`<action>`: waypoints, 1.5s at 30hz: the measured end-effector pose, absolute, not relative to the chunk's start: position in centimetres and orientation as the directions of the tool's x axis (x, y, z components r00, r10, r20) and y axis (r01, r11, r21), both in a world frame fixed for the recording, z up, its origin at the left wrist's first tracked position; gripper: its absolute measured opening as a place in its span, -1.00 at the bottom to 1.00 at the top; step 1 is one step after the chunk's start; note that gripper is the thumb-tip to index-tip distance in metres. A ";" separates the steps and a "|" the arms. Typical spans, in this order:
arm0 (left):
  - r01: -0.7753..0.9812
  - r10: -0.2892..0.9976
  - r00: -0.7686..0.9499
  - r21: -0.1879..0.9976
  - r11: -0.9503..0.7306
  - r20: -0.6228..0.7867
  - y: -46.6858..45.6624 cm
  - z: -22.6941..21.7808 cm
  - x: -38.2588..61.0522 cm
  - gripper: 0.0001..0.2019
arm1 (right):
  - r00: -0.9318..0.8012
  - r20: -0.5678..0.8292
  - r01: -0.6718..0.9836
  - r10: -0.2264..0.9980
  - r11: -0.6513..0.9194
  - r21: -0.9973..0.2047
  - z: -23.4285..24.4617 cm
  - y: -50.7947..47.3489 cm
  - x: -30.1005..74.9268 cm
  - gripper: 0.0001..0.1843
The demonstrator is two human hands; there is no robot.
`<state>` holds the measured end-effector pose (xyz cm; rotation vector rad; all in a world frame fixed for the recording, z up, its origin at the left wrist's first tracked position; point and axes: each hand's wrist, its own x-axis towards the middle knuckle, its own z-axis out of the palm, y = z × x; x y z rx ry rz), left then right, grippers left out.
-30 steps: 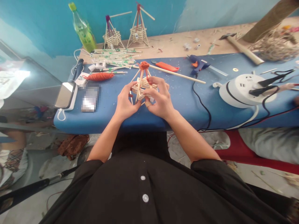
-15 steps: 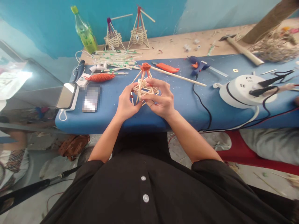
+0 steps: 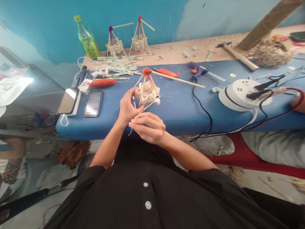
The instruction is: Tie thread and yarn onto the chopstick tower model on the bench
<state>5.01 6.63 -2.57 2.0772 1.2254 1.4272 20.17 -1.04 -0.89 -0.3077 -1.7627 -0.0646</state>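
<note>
My left hand [image 3: 128,106] grips the left side of a small pyramid-shaped stick model [image 3: 146,90], with fingers behind and thumb in front. Its top is bound with orange cord [image 3: 146,72], and a long stick [image 3: 178,79] juts from there to the right. A small white piece [image 3: 157,101] sits at its lower right. Nearer my body, my right hand [image 3: 150,127] is pinched closed on a thin pale strand [image 3: 130,131] that hangs below the fingertips. Behind the model lie an orange utility knife [image 3: 168,73] and a blue glue gun [image 3: 197,70].
Two similar stick models [image 3: 139,41] stand at the wall beside a green bottle [image 3: 88,41]. Wrapped sticks [image 3: 119,65], orange cord [image 3: 101,83] and a phone [image 3: 68,101] lie left. A hammer [image 3: 240,57] and white power strip [image 3: 243,95] with cables are right; another person's hand [image 3: 297,101] shows at the edge.
My right hand has left the model and moved down toward my body, with a thin strand in its fingertips. My left hand still holds the model.
</note>
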 end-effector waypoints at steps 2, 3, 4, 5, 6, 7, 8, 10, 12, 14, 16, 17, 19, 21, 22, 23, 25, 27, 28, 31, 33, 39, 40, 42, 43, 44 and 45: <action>0.459 0.795 0.129 0.675 -0.578 0.593 6.6 -2.5 5.1 -0.31 | -0.167 0.967 0.207 0.194 0.965 -0.158 -0.8 -1.5 19.5 -0.67; 0.456 0.793 0.129 0.675 -0.580 0.595 6.6 -2.5 5.1 -0.31 | -0.158 0.965 0.204 0.208 0.963 -0.174 -0.7 -1.6 19.2 -0.67; 0.455 0.792 0.126 0.675 -0.581 0.597 6.6 -2.6 5.1 -0.31 | -0.153 0.963 0.202 0.221 0.961 -0.189 -0.6 -1.7 19.1 -0.68; 0.458 0.792 0.122 0.674 -0.580 0.599 6.7 -2.7 5.2 -0.31 | -0.150 0.960 0.201 0.237 0.958 -0.205 -0.5 -1.8 19.1 -0.70; 0.462 0.792 0.116 0.673 -0.577 0.600 6.7 -2.7 5.2 -0.31 | -0.151 0.956 0.197 0.253 0.955 -0.221 -0.3 -1.9 19.1 -0.72; 0.468 0.793 0.110 0.672 -0.574 0.600 6.7 -2.8 5.3 -0.30 | -0.153 0.950 0.192 0.272 0.951 -0.242 -0.2 -2.0 19.2 -0.74; 0.475 0.794 0.104 0.672 -0.568 0.598 6.7 -2.8 5.3 -0.30 | -0.153 0.943 0.182 0.294 0.947 -0.266 0.0 -2.1 19.3 -0.77; 0.488 0.799 0.091 0.673 -0.556 0.594 6.7 -2.8 5.4 -0.29 | -0.154 0.927 0.155 0.341 0.935 -0.318 0.3 -2.3 19.6 -0.79; 0.494 0.807 0.088 0.678 -0.544 0.584 6.7 -2.6 5.4 -0.29 | -0.140 0.911 0.112 0.388 0.920 -0.375 0.7 -2.6 20.0 -0.77; 0.491 0.811 0.094 0.682 -0.543 0.578 6.7 -2.6 5.5 -0.28 | -0.113 0.897 0.077 0.427 0.904 -0.421 1.1 -2.9 20.4 -0.74; 0.478 0.803 0.097 0.681 -0.555 0.587 6.8 -2.6 5.6 -0.25 | -0.083 0.890 0.071 0.449 0.893 -0.444 1.5 -2.9 20.9 -0.67; 0.469 0.798 0.095 0.680 -0.564 0.595 6.9 -2.7 5.7 -0.23 | -0.070 0.890 0.075 0.450 0.892 -0.446 1.8 -2.9 21.1 -0.62; 0.440 0.794 0.091 0.691 -0.574 0.601 7.2 -2.9 5.8 -0.20 | -0.049 0.896 0.084 0.441 0.896 -0.437 2.3 -2.6 21.4 -0.52; 0.395 0.810 0.092 0.725 -0.564 0.579 7.5 -3.3 5.9 -0.20 | -0.038 0.904 0.088 0.426 0.903 -0.421 2.7 -2.3 21.5 -0.45; 0.367 0.821 0.093 0.748 -0.553 0.563 7.6 -3.5 5.9 -0.21 | -0.036 0.907 0.089 0.420 0.905 -0.416 2.9 -2.2 21.5 -0.43; 0.337 0.831 0.087 0.769 -0.543 0.549 7.7 -3.6 6.0 -0.23 | -0.038 0.909 0.090 0.414 0.908 -0.410 3.0 -2.1 21.4 -0.43; 0.284 0.845 0.059 0.803 -0.524 0.531 8.0 -4.0 6.2 -0.27 | -0.049 0.913 0.099 0.406 0.911 -0.400 3.1 -1.9 21.2 -0.44; 0.266 0.850 0.024 0.816 -0.513 0.526 8.3 -4.1 6.4 -0.31 | -0.067 0.913 0.115 0.403 0.912 -0.395 3.2 -1.9 20.9 -0.48; 0.276 0.850 0.011 0.815 -0.510 0.527 8.4 -4.2 6.4 -0.33 | -0.077 0.911 0.120 0.405 0.911 -0.395 3.2 -1.9 20.8 -0.51; 0.340 0.841 0.003 0.790 -0.510 0.541 8.5 -4.0 6.4 -0.33 | -0.107 0.907 0.127 0.408 0.910 -0.395 3.4 -2.2 20.5 -0.60; 0.366 0.836 0.013 0.776 -0.514 0.548 8.4 -3.7 6.3 -0.33 | -0.120 0.910 0.149 0.398 0.913 -0.380 3.5 -2.4 20.5 -0.65; 0.364 0.838 0.020 0.777 -0.514 0.545 7.9 -3.1 6.1 -0.37 | -0.147 0.905 0.171 0.398 0.912 -0.373 4.2 -3.2 21.2 -0.72; 0.369 0.836 0.014 0.775 -0.514 0.548 7.9 -3.2 6.1 -0.36 | -0.148 0.898 0.192 0.415 0.902 -0.386 4.3 -3.4 21.4 -0.73; 0.381 0.831 0.003 0.768 -0.515 0.556 8.0 -3.2 6.1 -0.35 | -0.115 0.875 0.272 0.469 0.862 -0.427 4.3 -3.8 21.9 -0.78; 0.393 0.829 0.001 0.762 -0.515 0.559 8.0 -3.3 6.1 -0.35 | -0.078 0.861 0.322 0.502 0.830 -0.455 4.2 -3.9 22.1 -0.82; 0.406 0.827 0.001 0.755 -0.515 0.563 8.0 -3.3 6.1 -0.36 | -0.036 0.846 0.371 0.532 0.793 -0.483 4.1 -3.9 22.3 -0.86; 0.418 0.825 0.004 0.748 -0.515 0.566 7.9 -3.3 6.1 -0.37 | 0.000 0.831 0.417 0.556 0.756 -0.505 3.9 -3.8 22.6 -0.90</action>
